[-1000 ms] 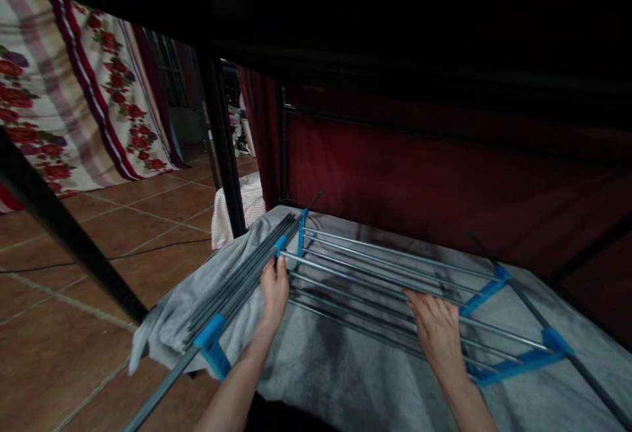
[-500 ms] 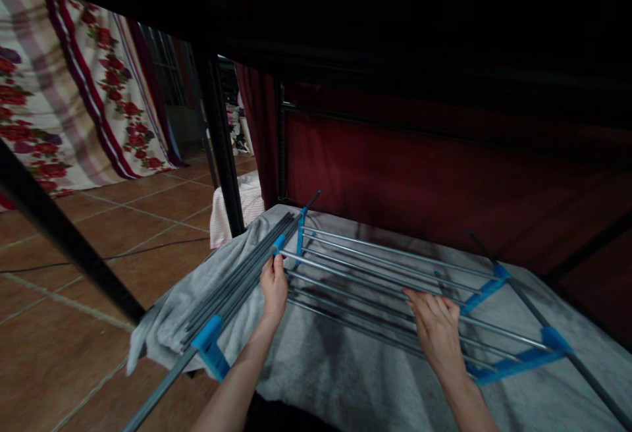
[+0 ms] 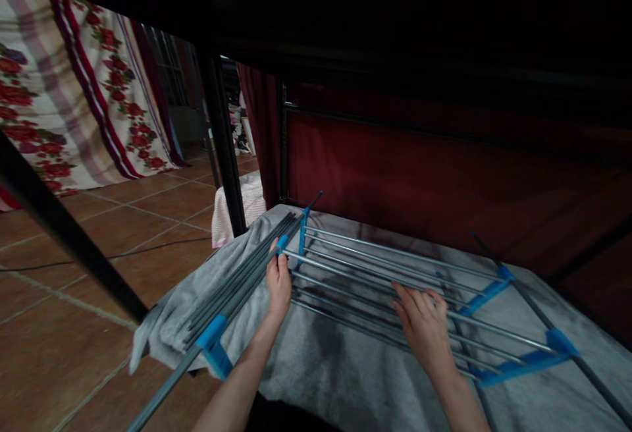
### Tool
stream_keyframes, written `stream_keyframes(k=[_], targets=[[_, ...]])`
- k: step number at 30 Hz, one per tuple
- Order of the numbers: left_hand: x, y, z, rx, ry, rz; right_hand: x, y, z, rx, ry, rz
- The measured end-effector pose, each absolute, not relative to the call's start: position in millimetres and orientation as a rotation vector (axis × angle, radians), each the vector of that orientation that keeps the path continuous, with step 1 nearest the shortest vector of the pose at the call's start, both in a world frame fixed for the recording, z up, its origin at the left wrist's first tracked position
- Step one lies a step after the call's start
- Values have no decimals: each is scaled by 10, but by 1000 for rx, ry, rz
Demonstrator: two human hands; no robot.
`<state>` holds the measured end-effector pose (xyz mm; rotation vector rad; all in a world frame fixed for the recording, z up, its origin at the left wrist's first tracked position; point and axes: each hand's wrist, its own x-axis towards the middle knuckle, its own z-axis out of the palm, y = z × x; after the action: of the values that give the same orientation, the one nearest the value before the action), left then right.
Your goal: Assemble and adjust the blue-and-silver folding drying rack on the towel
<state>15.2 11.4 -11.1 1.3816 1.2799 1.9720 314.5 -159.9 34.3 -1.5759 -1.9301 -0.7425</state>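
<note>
A rack of grey metal rods joined by blue plastic connectors, which looks like a drying rack (image 3: pixel 355 254), lies before me on grey cloth. At its left side, my left hand (image 3: pixel 279 280) is closed around the frame at a small blue connector (image 3: pixel 282 243). My right hand (image 3: pixel 422 313) reaches over the middle rods with its fingers stretched out. Its fingertips are at the rods; whether they press on them I cannot tell. Several loose grey rods (image 3: pixel 241 280) lie bundled along the left side, next to a larger blue end piece (image 3: pixel 213 343).
The grey blanket (image 3: pixel 336 373) covers the surface beneath the rack. Black metal posts (image 3: pixel 224 149) and a dark low ceiling frame the space. A dark red curtain (image 3: pixel 395 168) hangs behind. To the left are a tiled floor (image 3: pixel 108 234), a cable and a flowered hanging cloth (image 3: pixel 99 89).
My right hand has shifted slightly left along the rods. My left hand's fingers have moved up around the small blue connector. The rack appears almost unmoved.
</note>
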Motion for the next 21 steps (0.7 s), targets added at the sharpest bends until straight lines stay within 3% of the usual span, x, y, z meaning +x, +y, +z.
stream_keyframes(k=[21], targets=[[152,42,-19,1176,1400,1919,2780,-1306,457,-1570,-2032,-827]])
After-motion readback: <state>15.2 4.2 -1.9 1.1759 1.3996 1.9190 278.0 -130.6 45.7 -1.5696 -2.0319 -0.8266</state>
